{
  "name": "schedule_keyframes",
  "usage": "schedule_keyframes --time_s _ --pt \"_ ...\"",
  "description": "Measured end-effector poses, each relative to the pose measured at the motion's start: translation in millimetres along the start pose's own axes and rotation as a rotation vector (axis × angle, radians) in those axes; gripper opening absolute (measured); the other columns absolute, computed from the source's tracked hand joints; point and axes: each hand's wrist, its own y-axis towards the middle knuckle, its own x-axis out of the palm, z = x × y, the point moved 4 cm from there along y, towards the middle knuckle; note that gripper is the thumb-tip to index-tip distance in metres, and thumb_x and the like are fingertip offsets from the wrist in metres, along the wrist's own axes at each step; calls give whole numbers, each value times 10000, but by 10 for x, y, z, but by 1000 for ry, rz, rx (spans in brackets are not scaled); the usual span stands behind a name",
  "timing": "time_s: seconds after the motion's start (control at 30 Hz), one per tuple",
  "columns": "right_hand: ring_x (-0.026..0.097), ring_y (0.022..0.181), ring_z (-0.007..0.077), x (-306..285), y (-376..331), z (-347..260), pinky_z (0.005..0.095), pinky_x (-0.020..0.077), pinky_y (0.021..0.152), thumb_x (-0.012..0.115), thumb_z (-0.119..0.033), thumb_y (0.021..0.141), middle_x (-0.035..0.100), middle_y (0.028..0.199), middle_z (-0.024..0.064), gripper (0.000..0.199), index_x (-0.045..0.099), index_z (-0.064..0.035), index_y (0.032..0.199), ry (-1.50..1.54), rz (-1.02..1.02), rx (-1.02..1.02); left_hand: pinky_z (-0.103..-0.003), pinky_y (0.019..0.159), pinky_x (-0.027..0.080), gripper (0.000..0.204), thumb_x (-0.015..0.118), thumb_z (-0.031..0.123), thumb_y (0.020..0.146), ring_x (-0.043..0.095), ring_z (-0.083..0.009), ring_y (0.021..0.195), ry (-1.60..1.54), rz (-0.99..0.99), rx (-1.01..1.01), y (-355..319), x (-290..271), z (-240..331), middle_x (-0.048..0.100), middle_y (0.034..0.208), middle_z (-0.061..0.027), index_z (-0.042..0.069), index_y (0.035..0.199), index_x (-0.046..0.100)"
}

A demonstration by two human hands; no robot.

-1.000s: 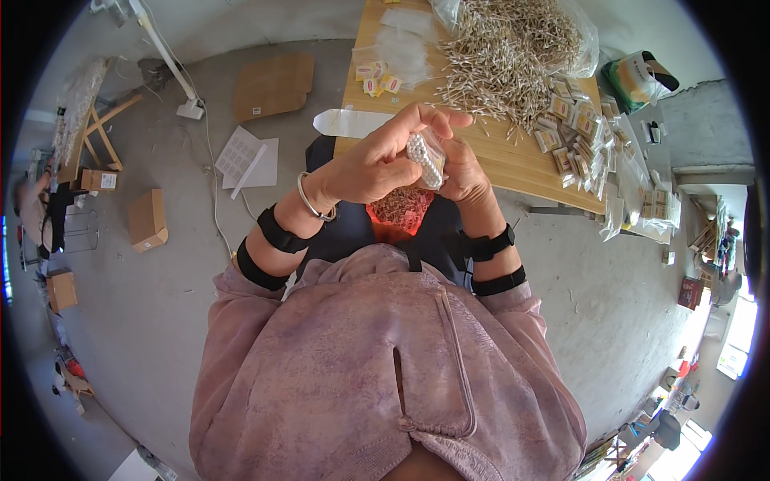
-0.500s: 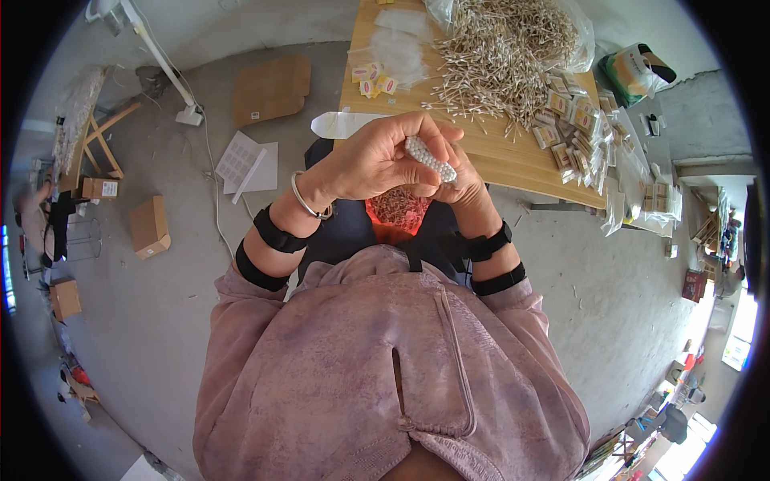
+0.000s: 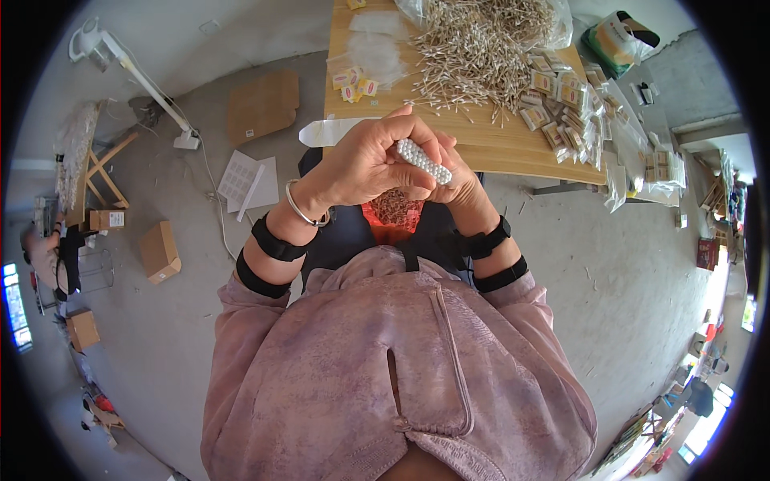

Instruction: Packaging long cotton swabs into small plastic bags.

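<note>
Compared with one second ago, the oblong bundle of white-tipped cotton swabs [image 3: 423, 163] presents a narrower end face, suggesting tighter packing, pinched by the left hand [image 3: 373, 160] beside the right hand [image 3: 459, 175], whose closure cannot be told, above the dark-trousered lap [image 3: 343, 234].

grey floor [image 3: 184, 337]; flat brown cardboard [image 3: 262, 106]; white sheets [image 3: 235, 175], overlapping; brown carton [image 3: 160, 252]; white pole [image 3: 148, 84], slanted

Both hands [image 3: 362, 163] hold a bundle of cotton swabs [image 3: 423, 162]

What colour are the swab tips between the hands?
The tips are white, clearest in the head view.
</note>
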Motion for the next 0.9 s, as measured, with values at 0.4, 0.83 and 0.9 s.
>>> schedule_keyframes --time_s 0.4,0.83,0.9 --pt "377 395 43 -94 -133 -96 169 227 319 486 -315 912 508 640 48 337 507 -12 1056 -35 48 -53 -244 742 526 236 718 41 752 584 -197 1048 -194 74 -106 192 121 37 629 922 -51 19 932 568" --pt "593 617 115 -183 -394 -402 177 417 368 534 -307 886 603 864 86 368 519 -13 1105 -124 31 -236 -438 1084 168 257 773 173 706 583 -176 1040 -131 11 -109 523 297 -119 670 899 -8 105 876 593" --pt "627 717 141 -261 -440 -411 201 492 431 569 -299 866 612 924 100 392 525 2 1115 -146 69 -286 -465 1103 79 267 783 190 692 571 -181 1068 -77 -18 -113 580 332 -139 673 879 17 129 873 596"
